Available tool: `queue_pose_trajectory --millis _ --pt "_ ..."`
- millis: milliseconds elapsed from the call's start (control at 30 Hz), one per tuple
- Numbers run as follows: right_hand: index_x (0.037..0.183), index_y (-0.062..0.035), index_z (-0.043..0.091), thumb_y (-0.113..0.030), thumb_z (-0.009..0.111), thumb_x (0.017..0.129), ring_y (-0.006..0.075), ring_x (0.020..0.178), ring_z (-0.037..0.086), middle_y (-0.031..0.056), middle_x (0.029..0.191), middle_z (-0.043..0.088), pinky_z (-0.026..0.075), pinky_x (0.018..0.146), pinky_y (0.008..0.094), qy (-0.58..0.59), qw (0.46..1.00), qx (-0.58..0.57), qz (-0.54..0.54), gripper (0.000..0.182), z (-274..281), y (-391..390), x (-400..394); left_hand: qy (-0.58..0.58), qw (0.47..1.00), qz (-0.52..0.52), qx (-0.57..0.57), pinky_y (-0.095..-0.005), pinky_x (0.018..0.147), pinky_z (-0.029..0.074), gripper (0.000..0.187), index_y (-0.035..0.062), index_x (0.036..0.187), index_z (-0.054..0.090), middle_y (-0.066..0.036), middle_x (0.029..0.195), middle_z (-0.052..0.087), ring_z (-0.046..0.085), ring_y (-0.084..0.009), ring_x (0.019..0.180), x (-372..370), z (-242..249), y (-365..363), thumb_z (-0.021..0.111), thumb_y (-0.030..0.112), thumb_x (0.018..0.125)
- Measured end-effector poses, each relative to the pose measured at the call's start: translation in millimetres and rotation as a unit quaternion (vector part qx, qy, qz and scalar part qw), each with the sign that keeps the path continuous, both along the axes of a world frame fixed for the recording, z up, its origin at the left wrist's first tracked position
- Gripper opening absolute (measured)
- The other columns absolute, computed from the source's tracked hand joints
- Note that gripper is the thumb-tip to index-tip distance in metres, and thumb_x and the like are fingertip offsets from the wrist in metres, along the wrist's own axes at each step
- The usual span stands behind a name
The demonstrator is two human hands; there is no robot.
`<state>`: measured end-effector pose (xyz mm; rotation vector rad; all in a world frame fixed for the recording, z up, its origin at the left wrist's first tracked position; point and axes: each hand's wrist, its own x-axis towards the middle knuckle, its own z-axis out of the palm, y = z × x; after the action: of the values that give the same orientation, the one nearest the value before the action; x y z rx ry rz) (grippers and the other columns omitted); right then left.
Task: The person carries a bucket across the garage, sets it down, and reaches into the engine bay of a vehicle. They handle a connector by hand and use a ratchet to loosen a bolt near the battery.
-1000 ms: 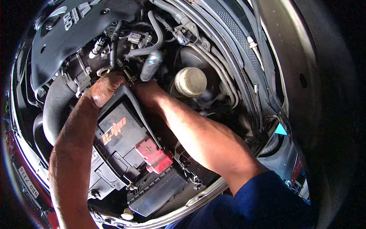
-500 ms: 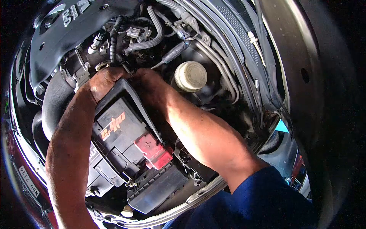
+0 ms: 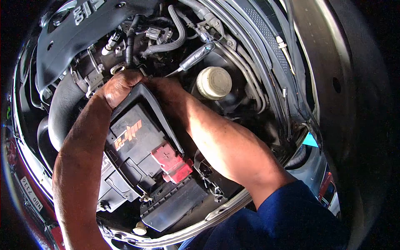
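Both arms reach into an engine bay, around the black car battery (image 3: pixel 135 141) with its red terminal cover (image 3: pixel 171 161). My left hand (image 3: pixel 121 86) is bent over the far left corner of the battery's black surround (image 3: pixel 154 104), below a ribbed black hose (image 3: pixel 132 41); its fingertips are hidden. Close beside it, my right hand (image 3: pixel 164 87) lies in shadow behind the battery, its fingers out of sight. A screwdriver with a grey handle (image 3: pixel 196 57) lies just beyond my right hand, its shaft running toward the fingers. Whatever either hand holds is hidden.
A cream reservoir cap (image 3: pixel 214 83) stands right of my right hand. The engine cover (image 3: pixel 75 33) is at the upper left, above a thick intake hose (image 3: pixel 62 112). Metal pipes and the cowl run along the upper right. A black fuse box (image 3: pixel 175 204) sits near the front edge.
The whole view has shifted slightly, so things appear a little further right. Both hands stay at the far end of the battery, with little visible change in pose.
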<state>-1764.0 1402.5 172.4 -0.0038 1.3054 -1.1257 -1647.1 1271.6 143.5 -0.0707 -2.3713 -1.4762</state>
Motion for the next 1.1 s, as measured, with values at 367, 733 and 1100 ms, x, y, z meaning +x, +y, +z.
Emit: queue_pose_trajectory --millis 367,733,1100 --pt "0.109 -0.0028 0.059 -0.034 0.063 0.080 0.0249 0.095 0.058 0.0156 0.106 0.062 0.044 0.086 0.0362 0.392 0.896 -0.078 0.194 0.043 36 -1 -1 -0.096 0.969 0.034 0.224 -0.0342 0.070 0.048 0.017 0.0022 0.093 0.063 -0.012 0.085 0.062 0.061 -0.0259 0.079 -2 16 8 0.063 0.013 0.079" --pt "0.086 -0.0011 0.063 -0.013 0.049 0.083 0.0231 0.070 0.062 0.0124 0.081 0.065 0.053 0.069 0.0341 -0.161 0.983 -0.084 -0.006 0.018 -25 -1 -11 -0.281 0.957 0.041 0.059 -0.0343 0.083 0.045 0.036 0.0022 0.101 0.062 -0.017 0.098 0.065 0.062 -0.0260 0.092 -3 25 6 0.058 0.030 0.078" --pt "0.079 0.0028 0.060 -0.013 0.052 0.075 0.0282 0.066 0.056 0.0156 0.072 0.057 0.049 0.065 0.0374 -0.040 0.997 -0.052 -0.049 0.018 -52 -14 -24 -0.314 0.949 0.006 -0.012 -0.0344 0.081 0.046 0.032 0.0029 0.099 0.064 -0.017 0.097 0.065 0.062 -0.0264 0.091 -25 1 -7 0.059 0.027 0.078"
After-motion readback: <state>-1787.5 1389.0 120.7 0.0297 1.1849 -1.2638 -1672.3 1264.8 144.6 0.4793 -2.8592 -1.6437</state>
